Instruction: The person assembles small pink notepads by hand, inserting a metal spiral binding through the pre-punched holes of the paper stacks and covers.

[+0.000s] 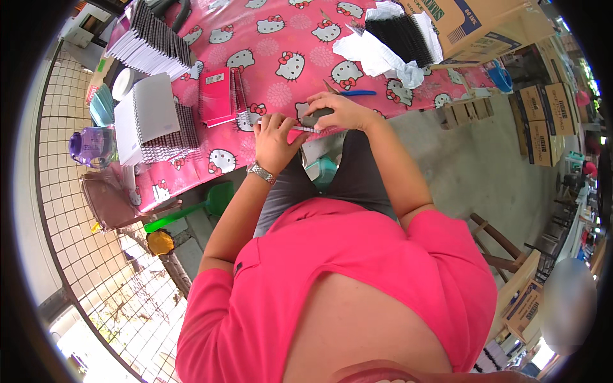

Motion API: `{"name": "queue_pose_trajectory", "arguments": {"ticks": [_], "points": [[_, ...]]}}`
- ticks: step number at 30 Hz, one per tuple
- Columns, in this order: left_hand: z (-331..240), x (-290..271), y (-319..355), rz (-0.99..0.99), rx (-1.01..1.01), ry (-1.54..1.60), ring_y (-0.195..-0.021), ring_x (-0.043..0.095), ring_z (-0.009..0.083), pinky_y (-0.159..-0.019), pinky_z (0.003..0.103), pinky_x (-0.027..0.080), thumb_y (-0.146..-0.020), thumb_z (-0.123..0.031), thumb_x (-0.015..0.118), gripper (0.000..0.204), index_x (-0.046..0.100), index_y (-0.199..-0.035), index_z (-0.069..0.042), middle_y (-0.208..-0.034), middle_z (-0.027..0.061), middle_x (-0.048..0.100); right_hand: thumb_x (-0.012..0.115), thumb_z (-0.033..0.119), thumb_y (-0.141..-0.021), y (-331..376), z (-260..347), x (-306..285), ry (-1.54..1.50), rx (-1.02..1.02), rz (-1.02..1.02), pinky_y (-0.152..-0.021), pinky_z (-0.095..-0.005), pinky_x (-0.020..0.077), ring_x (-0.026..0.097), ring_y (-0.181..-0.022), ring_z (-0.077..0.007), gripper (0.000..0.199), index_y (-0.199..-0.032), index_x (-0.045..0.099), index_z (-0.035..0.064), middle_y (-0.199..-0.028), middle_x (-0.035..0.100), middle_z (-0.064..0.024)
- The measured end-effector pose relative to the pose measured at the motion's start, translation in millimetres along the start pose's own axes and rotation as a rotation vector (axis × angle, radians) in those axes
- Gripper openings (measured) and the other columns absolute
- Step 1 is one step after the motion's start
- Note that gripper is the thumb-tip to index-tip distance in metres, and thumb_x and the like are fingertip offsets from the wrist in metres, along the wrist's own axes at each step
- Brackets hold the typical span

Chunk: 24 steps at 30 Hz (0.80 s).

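Observation:
At the table's near edge, my left hand, with a metal watch on its wrist, closes its fingers on one end of a thin spiral-bound notebook. The notebook is seen nearly edge-on, a narrow pale strip with its coil. My right hand curls round a dark grey rounded object, held against or just above the notebook's other end; contact is hard to tell. Pink spiral notebooks lie left of my hands. Just beyond my right hand is a blue-handled tool.
A pink patterned cloth covers the table. Stacks of spiral notebooks stand at left, near a purple jug. Black binding coils lie in white paper beside a cardboard box. More boxes stand at right.

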<state>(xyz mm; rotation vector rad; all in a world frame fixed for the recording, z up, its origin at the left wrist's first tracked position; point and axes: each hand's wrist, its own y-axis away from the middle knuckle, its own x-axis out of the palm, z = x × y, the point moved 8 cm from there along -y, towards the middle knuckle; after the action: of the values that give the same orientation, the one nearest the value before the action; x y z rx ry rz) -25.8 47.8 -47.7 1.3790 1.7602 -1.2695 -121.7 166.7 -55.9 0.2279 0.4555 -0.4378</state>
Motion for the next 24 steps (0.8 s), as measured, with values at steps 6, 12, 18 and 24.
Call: {"name": "queue_pose_trajectory", "arguments": {"ticks": [6,12,18,24], "points": [[-1.7,-4.9,-0.6,-0.022,0.033,0.026,-0.104,0.052,0.0293,-0.090,0.048,0.040,-0.072,-0.033,0.081,0.032,0.066,-0.094,-0.015,-0.100,0.0042,0.059,0.072,0.021,-0.074,1.3,-1.9,1.9,-0.405,-0.020,0.082,-0.108,-0.0359,0.0363,0.050,-0.125,-0.0243,0.043,-0.116,0.071,0.0108,-0.137,0.051,-0.0118],[-1.1,-5.7,-0.9,0.009,0.012,0.039,-0.106,0.052,0.0304,-0.090,0.047,0.040,-0.073,-0.029,0.079,0.035,0.064,-0.101,-0.014,-0.102,0.0052,0.060,0.071,0.016,-0.069,-0.9,12.9,4.7,-0.442,-0.008,0.147,-0.103,-0.0328,0.0391,0.049,-0.123,-0.0188,0.045,-0.114,0.071,0.0124,-0.134,0.050,-0.0064],[3.2,-4.5,-3.7,0.070,-0.025,0.088,-0.107,0.054,0.0311,-0.092,0.046,0.042,-0.074,-0.024,0.077,0.036,0.062,-0.105,-0.013,-0.106,0.0069,0.061,0.073,0.013,-0.068,-11.2,1.3,4.2,-0.347,0.026,0.129,-0.107,-0.0346,0.0367,0.049,-0.123,-0.0201,0.045,-0.113,0.071,0.0107,-0.135,0.049,-0.0063],[24.7,-14.1,-8.3,0.036,-0.037,0.206,-0.105,0.055,0.0330,-0.092,0.043,0.047,-0.075,-0.016,0.077,0.029,0.065,-0.100,-0.009,-0.104,0.0096,0.061,0.075,0.017,-0.070,-18.8,19.8,1.6,-0.482,-0.120,0.191,-0.108,-0.0365,0.0370,0.049,-0.124,-0.0220,0.045,-0.114,0.071,0.0132,-0.136,0.049,-0.0077]]}}
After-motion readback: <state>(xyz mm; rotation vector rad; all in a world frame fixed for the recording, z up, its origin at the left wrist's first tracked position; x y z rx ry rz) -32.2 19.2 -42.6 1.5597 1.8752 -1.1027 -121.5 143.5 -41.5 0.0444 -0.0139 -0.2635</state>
